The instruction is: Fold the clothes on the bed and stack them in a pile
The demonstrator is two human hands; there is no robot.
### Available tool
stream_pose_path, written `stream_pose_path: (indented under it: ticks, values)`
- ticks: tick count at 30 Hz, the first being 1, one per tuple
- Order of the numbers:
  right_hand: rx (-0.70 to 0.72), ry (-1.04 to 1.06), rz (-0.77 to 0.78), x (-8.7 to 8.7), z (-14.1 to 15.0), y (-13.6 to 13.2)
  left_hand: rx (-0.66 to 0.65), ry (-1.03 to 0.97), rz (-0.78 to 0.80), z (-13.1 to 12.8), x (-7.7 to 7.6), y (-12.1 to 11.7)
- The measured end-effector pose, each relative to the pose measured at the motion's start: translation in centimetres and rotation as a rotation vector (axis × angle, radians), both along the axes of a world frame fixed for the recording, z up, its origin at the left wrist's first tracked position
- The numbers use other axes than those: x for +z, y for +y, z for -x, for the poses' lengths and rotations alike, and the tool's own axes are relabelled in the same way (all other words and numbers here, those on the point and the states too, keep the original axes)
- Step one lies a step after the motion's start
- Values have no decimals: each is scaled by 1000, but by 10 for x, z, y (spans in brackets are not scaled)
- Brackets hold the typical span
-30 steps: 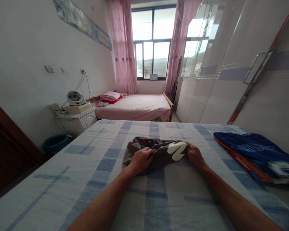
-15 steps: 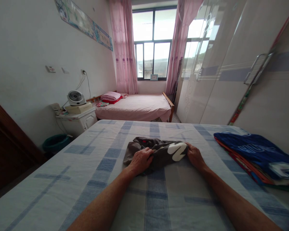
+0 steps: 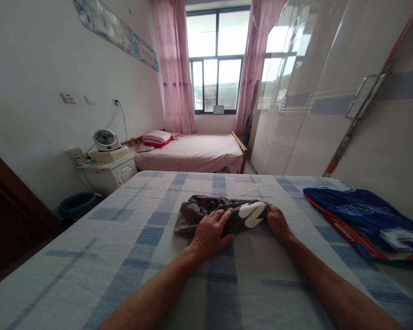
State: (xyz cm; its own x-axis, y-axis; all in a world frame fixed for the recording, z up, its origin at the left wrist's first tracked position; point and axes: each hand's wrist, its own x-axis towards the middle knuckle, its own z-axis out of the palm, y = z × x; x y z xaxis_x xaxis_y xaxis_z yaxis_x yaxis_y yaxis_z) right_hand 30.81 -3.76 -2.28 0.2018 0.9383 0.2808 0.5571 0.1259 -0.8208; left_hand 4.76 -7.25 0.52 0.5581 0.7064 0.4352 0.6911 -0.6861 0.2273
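My left hand [image 3: 209, 234]: now spread over cloth [image 3: 236, 222] beneath, earlier pinching it. My right hand [image 3: 277, 222]: pinching cloth's end, unchanged.

Dark garment [image 3: 237, 223]: matt cloth, creased
Bedsheet [image 3: 115, 261]: matt woven cloth, lightly wrinkled
Wardrobe doors [image 3: 316, 82]: smooth, glossy, reflective
Door handle [image 3: 355, 96]: shiny metal
Curtain [image 3: 177, 87]: thin cloth
Bed rail [image 3: 239, 141]: wood
Fan [image 3: 106, 137]: smooth plastic

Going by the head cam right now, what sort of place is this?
Most likely a bedroom in a home: a pink-sheeted bed under the curtained window, a glossy wardrobe along the right, and a white bedside cabinet with a small fan on top.
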Motion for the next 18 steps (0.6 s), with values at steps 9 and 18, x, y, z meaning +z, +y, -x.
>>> stream_pose_path:
  ticks: [9, 18]
  values:
    - [-6, -72, -9, 7, 5, -5, -74, -486, 486, 1, 8, 4]
    - [57, -65, 19, 2, 7, -4, -55, -1350, 800, 41, 19, 28]
